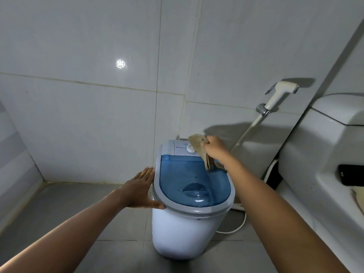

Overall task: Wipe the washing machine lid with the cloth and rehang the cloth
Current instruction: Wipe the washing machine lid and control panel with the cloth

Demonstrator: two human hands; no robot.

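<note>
Nearest the camera, two bare forearms reach in from the bottom corners of the frame. The left hand [140, 191], left of centre, lies open and flat, fingers together, pressed against the side of the grey rim of the washing machine [189, 231], thumb hooked at the rim's near corner. If that bracing hand slips or lets go, the light plastic tub could probably rock or slide on the smooth floor tiles [59, 209] once wiping pressure comes on.

At the centre sits the blue see-through lid [189, 182], closed, with what look like drops or smears on it. Pressing hard on its far edge might flex it.

Further back, right of centre, the right hand [215, 147] is closed around a bunched tan cloth [199, 148], which hangs down to about the lid's far right corner; whether it touches the lid I cannot tell. The cloth drapes across the control dial [190, 149], so a sweep could knock the dial round. A loose fold could also slip off the far side.

At the right edge stands a toilet [315, 154], with a spray hose [279, 95] on the wall above. No hook or rail for rehanging shows.

Count: two hands, one cloth, one washing machine, one lid, one dial, one toilet, one spray hose.
</note>
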